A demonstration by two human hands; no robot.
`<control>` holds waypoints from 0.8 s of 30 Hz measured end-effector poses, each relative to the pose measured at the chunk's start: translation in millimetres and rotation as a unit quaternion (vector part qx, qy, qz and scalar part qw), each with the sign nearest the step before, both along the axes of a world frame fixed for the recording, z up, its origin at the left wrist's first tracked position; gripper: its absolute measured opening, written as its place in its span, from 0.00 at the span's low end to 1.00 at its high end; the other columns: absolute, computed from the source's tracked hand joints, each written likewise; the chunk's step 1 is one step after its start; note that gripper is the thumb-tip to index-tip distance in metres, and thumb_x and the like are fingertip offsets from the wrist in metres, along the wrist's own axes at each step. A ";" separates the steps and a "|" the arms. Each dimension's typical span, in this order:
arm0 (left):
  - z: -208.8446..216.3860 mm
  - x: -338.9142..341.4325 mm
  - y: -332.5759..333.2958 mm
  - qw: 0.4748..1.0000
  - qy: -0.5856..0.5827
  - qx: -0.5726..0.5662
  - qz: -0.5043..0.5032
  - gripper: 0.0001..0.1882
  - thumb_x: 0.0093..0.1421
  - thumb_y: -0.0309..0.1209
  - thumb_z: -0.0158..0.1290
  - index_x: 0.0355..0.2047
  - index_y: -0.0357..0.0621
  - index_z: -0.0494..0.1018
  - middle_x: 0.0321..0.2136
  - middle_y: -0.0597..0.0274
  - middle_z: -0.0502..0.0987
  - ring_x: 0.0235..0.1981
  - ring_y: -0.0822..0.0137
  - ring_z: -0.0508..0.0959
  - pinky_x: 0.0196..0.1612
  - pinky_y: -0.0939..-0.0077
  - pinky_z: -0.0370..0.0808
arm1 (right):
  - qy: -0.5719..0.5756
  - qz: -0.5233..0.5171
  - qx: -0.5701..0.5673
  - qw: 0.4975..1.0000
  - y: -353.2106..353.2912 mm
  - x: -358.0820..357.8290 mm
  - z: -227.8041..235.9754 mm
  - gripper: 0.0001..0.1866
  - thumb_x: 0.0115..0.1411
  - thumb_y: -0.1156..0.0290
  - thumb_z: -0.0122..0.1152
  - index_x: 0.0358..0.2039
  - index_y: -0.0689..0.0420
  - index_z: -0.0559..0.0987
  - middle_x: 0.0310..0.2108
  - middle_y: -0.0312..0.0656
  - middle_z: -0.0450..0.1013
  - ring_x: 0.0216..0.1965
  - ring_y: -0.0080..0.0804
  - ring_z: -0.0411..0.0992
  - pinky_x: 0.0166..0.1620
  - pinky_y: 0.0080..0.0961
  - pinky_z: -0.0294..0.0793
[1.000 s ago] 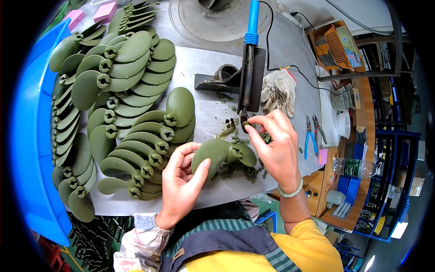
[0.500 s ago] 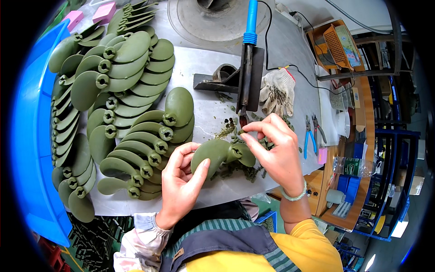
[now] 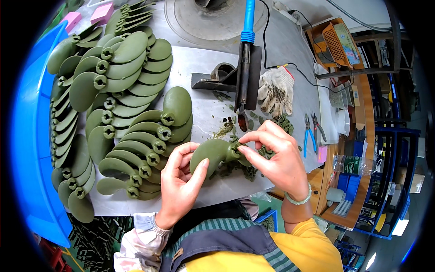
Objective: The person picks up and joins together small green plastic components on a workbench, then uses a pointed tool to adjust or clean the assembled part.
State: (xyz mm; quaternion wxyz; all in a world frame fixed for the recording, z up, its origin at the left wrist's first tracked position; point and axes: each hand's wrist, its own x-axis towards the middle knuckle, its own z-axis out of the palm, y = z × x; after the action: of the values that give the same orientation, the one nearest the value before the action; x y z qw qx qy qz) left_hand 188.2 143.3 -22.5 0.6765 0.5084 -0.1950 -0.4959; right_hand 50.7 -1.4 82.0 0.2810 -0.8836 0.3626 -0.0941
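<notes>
A dark green two-bladed propeller [image 3: 212, 153] is in my left hand [image 3: 181, 183], whose thumb lies on the near blade and whose fingers curl behind it. My right hand [image 3: 276, 156] is closed in a pinch against the right side of the hub; whatever lies between thumb and forefinger is too small to make out. Part of the far blade is hidden behind that hand. Just beyond the hub is the tip of a blue-handled soldering iron [image 3: 248, 27], resting on a dark metal stand [image 3: 210, 81]. Green scraps [image 3: 247, 172] lie beneath the propeller.
Rows of stacked green propellers [image 3: 131, 154] cover the left of the table beside a blue bin [image 3: 36, 136]. A soiled work glove [image 3: 276, 88], blue-handled pliers [image 3: 310, 138] and dark-handled pliers [image 3: 318, 127] lie to the right. The iron's black cord [image 3: 267, 45] runs across the back.
My right hand has moved down and slightly left from near the iron's tip to the propeller's hub. My left hand keeps its hold on the blade.
</notes>
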 end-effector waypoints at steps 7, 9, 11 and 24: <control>-0.5 0.0 0.0 1.000 0.009 -0.006 0.001 0.18 0.66 0.19 0.56 0.55 0.34 0.68 0.45 0.59 0.81 0.45 0.76 0.79 0.47 0.84 0.77 | 0.004 0.002 0.003 1.000 -0.7 -1.3 -3.7 0.09 0.52 0.78 0.71 0.35 0.62 0.84 0.26 0.37 0.69 0.29 0.26 0.67 0.33 0.23 0.66; -0.2 0.0 0.2 1.000 0.012 -0.007 0.001 0.18 0.66 0.19 0.56 0.55 0.34 0.68 0.45 0.59 0.81 0.45 0.76 0.79 0.47 0.84 0.77 | 0.002 0.004 0.004 1.000 0.0 -0.8 -3.3 0.09 0.52 0.78 0.71 0.35 0.62 0.84 0.26 0.37 0.68 0.29 0.26 0.67 0.33 0.23 0.66; 0.8 0.3 0.9 1.000 0.015 -0.008 0.000 0.18 0.66 0.19 0.56 0.55 0.34 0.68 0.45 0.59 0.81 0.45 0.76 0.79 0.47 0.84 0.77 | 0.010 0.001 -0.003 1.000 1.7 0.5 -0.1 0.07 0.54 0.75 0.71 0.33 0.60 0.82 0.26 0.40 0.68 0.29 0.33 0.70 0.34 0.30 0.70; 20.0 31.0 83.0 0.979 0.087 0.068 -0.171 0.19 0.66 0.19 0.55 0.56 0.34 0.66 0.45 0.61 0.79 0.46 0.77 0.77 0.50 0.82 0.73 | -0.006 -0.032 0.139 0.990 20.0 -62.3 6.7 0.05 0.61 0.75 0.67 0.33 0.64 0.81 0.25 0.37 0.72 0.23 0.21 0.67 0.28 0.21 0.67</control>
State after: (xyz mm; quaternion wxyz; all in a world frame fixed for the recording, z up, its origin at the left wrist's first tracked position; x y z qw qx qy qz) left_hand 219.2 226.3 -2.5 0.5598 0.4675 -0.1852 -0.6586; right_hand -11.6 18.6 88.7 0.4002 -0.8233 0.3984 -0.0567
